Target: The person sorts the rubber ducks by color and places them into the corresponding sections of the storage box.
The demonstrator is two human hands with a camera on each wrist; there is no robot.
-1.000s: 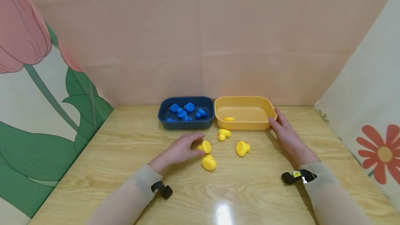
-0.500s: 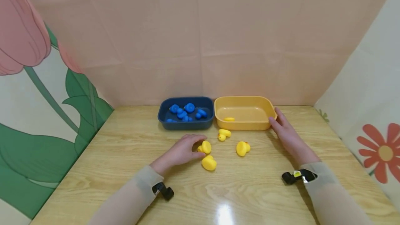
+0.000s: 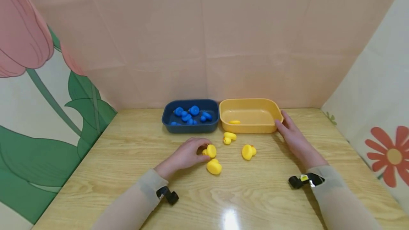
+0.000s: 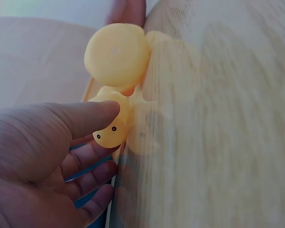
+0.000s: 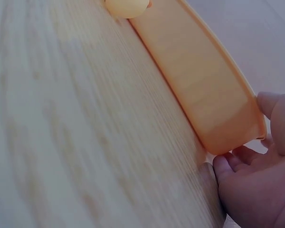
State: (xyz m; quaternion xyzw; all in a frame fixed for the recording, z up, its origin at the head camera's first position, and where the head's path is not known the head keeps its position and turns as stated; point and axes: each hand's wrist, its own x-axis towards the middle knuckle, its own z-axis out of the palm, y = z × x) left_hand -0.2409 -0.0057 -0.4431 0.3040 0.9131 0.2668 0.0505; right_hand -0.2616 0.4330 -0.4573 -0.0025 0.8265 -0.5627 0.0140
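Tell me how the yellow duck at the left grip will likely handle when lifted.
The yellow duck looks moulded in smooth plastic or rubber, so it's probably light and keeps its shape. Its rounded surface might slip from the left grip. With its flat base exposed rather than down, it may roll if nudged.

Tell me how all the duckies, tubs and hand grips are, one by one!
Gripped yellow duck: tipped over
Left grip: curled round that duck
Near yellow duck: tipped, loose
Far yellow duck: tipped, loose
Rightmost yellow duck: tipped, loose
Yellow tub: upright, open-topped
Yellow duck inside: mostly hidden
Navy tub: upright, open-topped
Blue ducks: jumbled in navy tub
Right grip: resting on yellow tub's corner
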